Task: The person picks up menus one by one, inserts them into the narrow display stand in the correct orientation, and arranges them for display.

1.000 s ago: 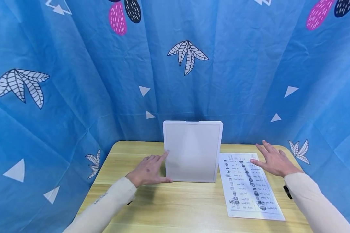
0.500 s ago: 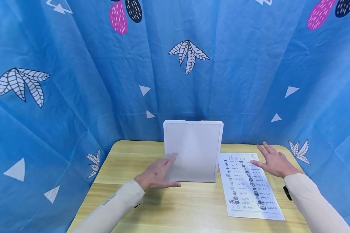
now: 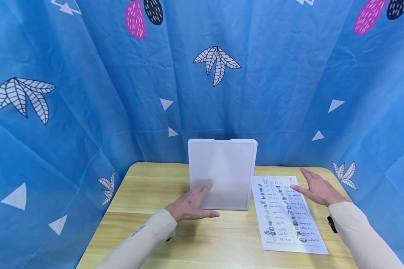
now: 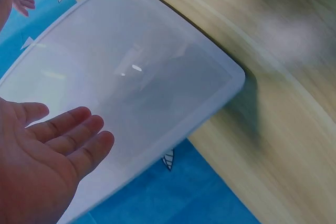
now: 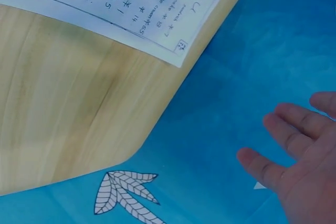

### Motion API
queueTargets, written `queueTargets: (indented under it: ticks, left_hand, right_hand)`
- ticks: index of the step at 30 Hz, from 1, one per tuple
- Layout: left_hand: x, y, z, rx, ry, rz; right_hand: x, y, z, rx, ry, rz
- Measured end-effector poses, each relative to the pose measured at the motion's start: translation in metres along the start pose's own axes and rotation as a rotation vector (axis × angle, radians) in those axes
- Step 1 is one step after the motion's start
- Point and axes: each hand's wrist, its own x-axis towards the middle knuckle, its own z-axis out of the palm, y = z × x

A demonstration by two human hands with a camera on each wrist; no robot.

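Observation:
A white rectangular board (image 3: pixel 227 168) with a raised rim stands upright near the back of the table; in the left wrist view the same board (image 4: pixel 157 40) looks glossy. My left hand (image 3: pixel 192 203) is in front of its lower left part, fingers extended and thumb spread. In its wrist view the left hand (image 4: pixel 58 156) holds nothing and seems apart from the board. Over the right edge of a handwritten menu sheet (image 3: pixel 286 216) hovers my right hand (image 3: pixel 318 189), fingers spread. The right wrist view shows that hand (image 5: pixel 304 156) holding nothing, apart from the sheet (image 5: pixel 131 14).
The light wooden table (image 3: pixel 148 194) has rounded back corners. Blue patterned curtain (image 3: pixel 215 104) hangs close behind the table and along both sides. The menu sheet lies flat, just right of the board.
My left hand has moved rightward and slightly toward me, from the board's left edge to in front of its lower face. The right hand has barely shifted. Board and sheet stay put.

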Motion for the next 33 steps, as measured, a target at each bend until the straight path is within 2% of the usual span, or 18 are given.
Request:
queueTargets:
  ticks: [10,23,33]
  left_hand:
    - [0.008,0.007,0.009,-0.007,-0.009,-0.001]
    - [0.024,0.017,0.031,-0.074,-0.023,0.008]
    - [0.036,0.027,0.046,-0.101,-0.026,-0.016]
  right_hand:
    - [0.001,0.007,0.006,0.017,-0.035,0.023]
    - [0.004,0.010,0.016,0.046,-0.064,0.041]
    - [0.004,0.015,0.026,0.065,-0.072,0.061]
